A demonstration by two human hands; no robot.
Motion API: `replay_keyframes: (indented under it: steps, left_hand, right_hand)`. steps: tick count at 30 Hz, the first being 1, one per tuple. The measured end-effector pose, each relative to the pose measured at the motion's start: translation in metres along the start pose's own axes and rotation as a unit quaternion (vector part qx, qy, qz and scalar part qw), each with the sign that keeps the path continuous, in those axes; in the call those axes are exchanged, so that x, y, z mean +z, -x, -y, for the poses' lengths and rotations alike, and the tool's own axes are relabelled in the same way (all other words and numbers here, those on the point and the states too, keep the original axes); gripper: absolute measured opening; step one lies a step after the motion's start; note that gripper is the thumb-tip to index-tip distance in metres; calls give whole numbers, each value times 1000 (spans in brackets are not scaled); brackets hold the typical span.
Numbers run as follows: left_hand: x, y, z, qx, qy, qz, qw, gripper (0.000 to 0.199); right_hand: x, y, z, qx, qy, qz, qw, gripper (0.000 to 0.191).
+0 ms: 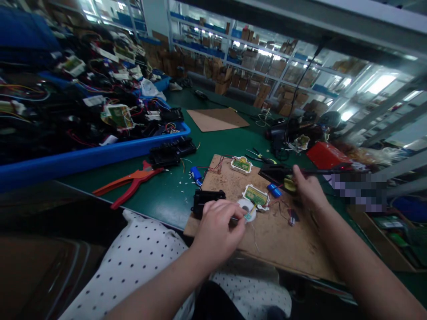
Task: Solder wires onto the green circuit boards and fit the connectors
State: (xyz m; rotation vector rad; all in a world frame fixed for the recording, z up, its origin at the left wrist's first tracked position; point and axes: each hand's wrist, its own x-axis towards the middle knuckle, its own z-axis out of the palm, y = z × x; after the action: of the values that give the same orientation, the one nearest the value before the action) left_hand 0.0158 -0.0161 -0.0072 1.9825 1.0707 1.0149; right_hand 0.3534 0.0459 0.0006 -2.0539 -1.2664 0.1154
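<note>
My left hand is closed in a pinch at the edge of a small green circuit board, which lies over a white disc. Beside its knuckles is a black plastic housing. My right hand is closed around a long dark tool, its fingers partly hidden. Between the hands, a white-framed circuit board is wired near a blue battery pack. A second framed board sits farther back. All these rest on or over a brown work board.
Orange-red pliers and a blue cylinder lie left on the green table. A blue bin heaped with wired parts stands behind. Small cutters, a cardboard sheet and a red box are at the back and right.
</note>
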Motion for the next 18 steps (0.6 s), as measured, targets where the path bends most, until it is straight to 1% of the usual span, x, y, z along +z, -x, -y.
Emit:
replay_keyframes:
  steps: [2,5,6,8,9,10,11,12,13,14,15,16,17,18]
  left_hand:
    - [-2,1,0,9,1,5,1000,10]
    - [-9,3,0,24,-2,6,1000,6]
    - [-13,5,1,29,-6,3,1000,8]
    - [-23,8,5,40,-23,-5,999,21]
    - [-29,10,8,48,-39,-5,998,31]
    - [-35,12,11,60,-61,-1,996,42]
    - [-41,12,14,73,-89,10,993,52]
    - [-47,12,17,86,-119,22,989,60]
    - [-51,12,19,95,-150,33,983,62]
    - [-55,11,20,101,-178,47,978,58]
    - [-57,10,20,105,-200,60,972,49]
    - [-58,9,20,107,-215,76,968,37]
    - [-59,8,20,109,-220,94,965,25]
    - [-58,7,19,109,-215,115,964,18]
  right_hand:
    - [-21,14,5,-22,13,26,999,59]
    - [-49,40,13,-68,43,41,996,52]
    - [-56,48,17,-85,53,49,994,49]
    - [-65,61,25,-124,65,77,987,47]
    - [-67,66,29,-159,71,96,980,49]
    - [-68,68,34,-208,82,114,968,55]
    - [-68,68,38,-266,98,130,950,65]
    - [-66,67,43,-325,119,147,927,75]
    - [-64,65,47,-372,144,168,901,84]
    - [-61,61,51,-402,169,193,879,88]
    - [-58,57,54,-412,189,222,863,87]
    - [-54,53,56,-410,205,254,852,80]
    - [-51,49,58,-403,216,281,844,69]
    - [-48,46,59,-395,223,303,838,57]
